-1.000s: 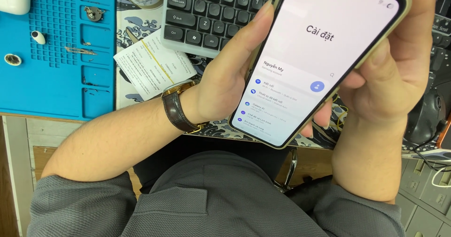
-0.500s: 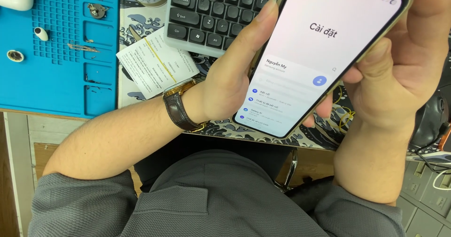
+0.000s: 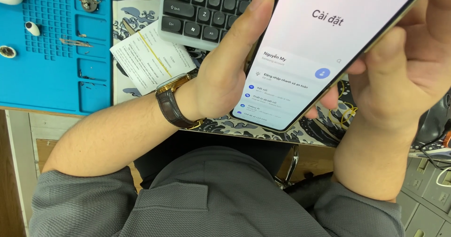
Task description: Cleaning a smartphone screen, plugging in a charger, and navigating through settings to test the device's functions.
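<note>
Both hands close around a smartphone [image 3: 319, 49], held face-up and tilted above the near edge of a workbench, its lit screen showing a pale menu with a list of entries. The left hand [image 3: 225, 77] cups the phone's left edge, its thumb [image 3: 249, 23] pressed straight along that side while the other fingers curl out of sight beneath the body; one fingertip shows under the lower right edge. The right hand [image 3: 404, 82] wraps the opposite edge, palm and thumb base against the frame, its fingers partly cut off by the top of the view. The phone sits between the two palms, touching both, well above the desk surface. A gold-cased wristwatch [image 3: 176, 98] on a dark brown leather strap circles the left wrist. Behind the left hand lies a grey keyboard [image 3: 202, 9] with dark keys, and just beside it a folded printed paper slip [image 3: 148, 56] rests on a desk mat [image 3: 282, 133] patterned with blue-and-white waves. Further left, a blue repair mat [image 3: 51, 77] with moulded compartments holds small screws and metal parts. In the foreground, the person's grey short-sleeved shirt [image 3: 197, 199] fills the lower frame.
</note>
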